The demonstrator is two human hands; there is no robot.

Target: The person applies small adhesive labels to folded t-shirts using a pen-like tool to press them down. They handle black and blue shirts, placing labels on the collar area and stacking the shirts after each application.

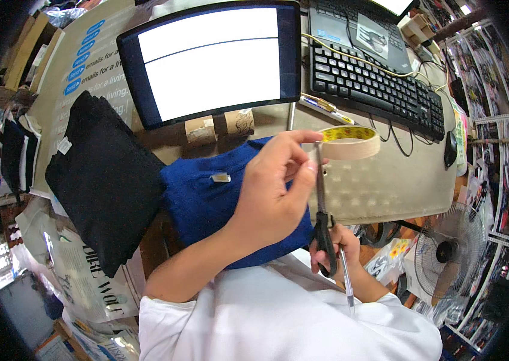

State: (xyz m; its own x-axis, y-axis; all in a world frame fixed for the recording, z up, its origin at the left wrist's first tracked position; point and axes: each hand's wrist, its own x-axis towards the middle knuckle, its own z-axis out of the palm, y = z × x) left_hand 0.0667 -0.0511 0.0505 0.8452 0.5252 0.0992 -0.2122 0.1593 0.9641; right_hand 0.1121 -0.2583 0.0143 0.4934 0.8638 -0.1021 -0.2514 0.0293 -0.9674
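My left hand [274,183] reaches across the middle, its fingers closed at the left edge of a roll of masking tape [366,149]. The roll is cream outside with a yellow printed core. Held upright in my right hand [345,240] is a pair of black-handled scissors [322,222]. The blades rise beside my left fingertips, next to the tape; whether they touch it I cannot tell. A pen [346,280] also sticks out of my right hand, pointing down. Beneath my left forearm lies a folded blue garment [200,195] with a small label.
Folded black clothes [110,186] lie to the left. A lit screen [212,60] stands at the back, with two cardboard tubes [240,122] below it. A keyboard [375,90], mouse [450,149] and pens [326,107] are on the table's right side. A fan [450,253] stands beyond.
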